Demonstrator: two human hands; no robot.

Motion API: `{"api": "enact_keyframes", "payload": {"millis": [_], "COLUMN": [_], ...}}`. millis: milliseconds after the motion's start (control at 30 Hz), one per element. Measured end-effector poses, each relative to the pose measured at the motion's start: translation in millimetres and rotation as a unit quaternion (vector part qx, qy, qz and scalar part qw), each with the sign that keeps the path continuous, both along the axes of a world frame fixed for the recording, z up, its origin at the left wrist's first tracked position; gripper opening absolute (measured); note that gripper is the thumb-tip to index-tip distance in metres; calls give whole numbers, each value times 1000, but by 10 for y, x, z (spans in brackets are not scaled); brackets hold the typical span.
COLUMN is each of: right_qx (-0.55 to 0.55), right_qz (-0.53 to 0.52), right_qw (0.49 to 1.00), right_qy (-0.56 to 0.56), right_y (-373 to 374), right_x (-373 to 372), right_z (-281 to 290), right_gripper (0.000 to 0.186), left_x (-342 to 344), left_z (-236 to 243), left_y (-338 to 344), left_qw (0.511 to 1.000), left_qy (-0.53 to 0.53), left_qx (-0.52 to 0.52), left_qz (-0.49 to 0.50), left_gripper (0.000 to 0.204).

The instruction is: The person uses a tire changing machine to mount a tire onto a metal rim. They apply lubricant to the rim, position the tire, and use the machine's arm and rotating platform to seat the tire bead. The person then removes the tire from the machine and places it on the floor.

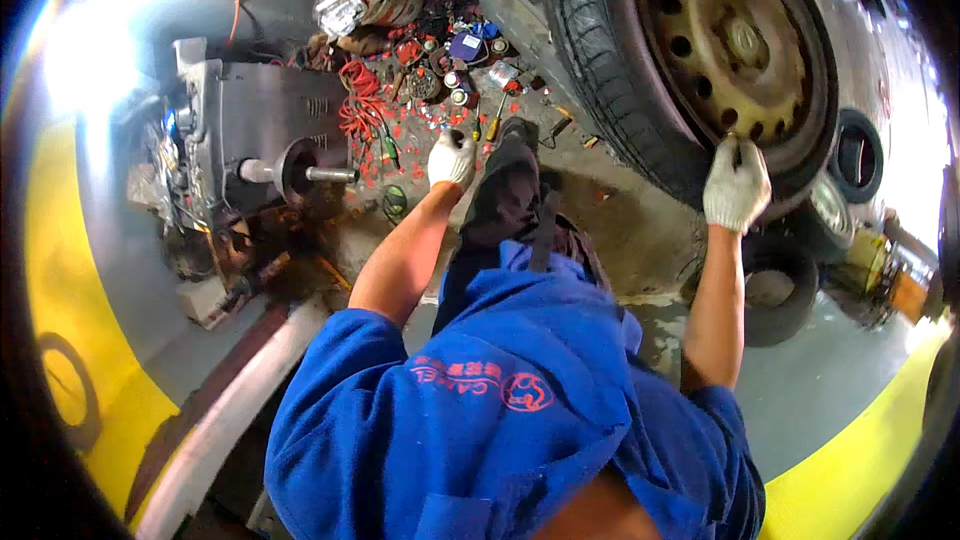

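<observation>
Both my hands wear white knitted gloves. My left hand (452, 161) is raised in front of my dark trousers, its fingers curled closed; a small dark spot shows at them, too small to name. My right hand (738, 184) reaches to the lower edge of a car wheel's tan steel rim (745, 40), fingers pinched together close to one of its round holes. Whether something small is between those fingertips I cannot make out. A black tyre (605, 70) surrounds the rim, and the wheel stands tilted at the right.
A grey machine (275, 105) with a shaft (330, 175) stands at left. Red hose (362, 100), screwdrivers (496, 118), small tins (460, 96) and red scraps litter the floor ahead. More tyres (857, 155) lie at right. A pale beam (225, 420) runs at lower left.
</observation>
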State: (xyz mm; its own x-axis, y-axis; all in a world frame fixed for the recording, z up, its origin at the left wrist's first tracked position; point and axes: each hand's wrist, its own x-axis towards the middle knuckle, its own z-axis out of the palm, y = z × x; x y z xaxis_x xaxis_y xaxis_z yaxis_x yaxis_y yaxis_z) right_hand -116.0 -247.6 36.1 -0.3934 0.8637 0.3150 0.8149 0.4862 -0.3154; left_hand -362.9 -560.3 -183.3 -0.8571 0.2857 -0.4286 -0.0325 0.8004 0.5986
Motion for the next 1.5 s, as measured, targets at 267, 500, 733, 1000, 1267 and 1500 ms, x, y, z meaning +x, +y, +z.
{"api": "enact_keyframes", "payload": {"millis": [267, 500, 733, 1000, 1267, 1500], "right_qx": [77, 86, 98, 100, 92, 104], "right_qz": [68, -45, -90, -123, -113, -57], "right_qw": [977, 981, 972, 963, 971, 982], "right_qy": [-188, -168, -196, -217, -192, -146], "right_y": [86, 162, 141, 58, 64, -22], "right_x": [464, 331, -17, -125, -38, 458], "right_z": [-191, -817, -1132, -1100, -991, -349], "right_gripper": [22, 21, 20, 19, 19, 18], "left_x": [-333, -998, -1224, -1560, -2293, -1552], "left_z": [-2575, -5138, -5850, -5941, -5825, -4120], "left_y": [700, 1311, 1733, 1440, 1007, 537], "left_qw": [976, 981, 995, 987, 964, 958], "left_qy": [-163, -167, -31, -19, -73, 75], "left_qx": [-144, -101, -89, 12, -28, -21], "left_qz": [2, -12, -7, 161, 252, 275], "left_gripper": [55, 79, 89, 51, 46, 43]}}
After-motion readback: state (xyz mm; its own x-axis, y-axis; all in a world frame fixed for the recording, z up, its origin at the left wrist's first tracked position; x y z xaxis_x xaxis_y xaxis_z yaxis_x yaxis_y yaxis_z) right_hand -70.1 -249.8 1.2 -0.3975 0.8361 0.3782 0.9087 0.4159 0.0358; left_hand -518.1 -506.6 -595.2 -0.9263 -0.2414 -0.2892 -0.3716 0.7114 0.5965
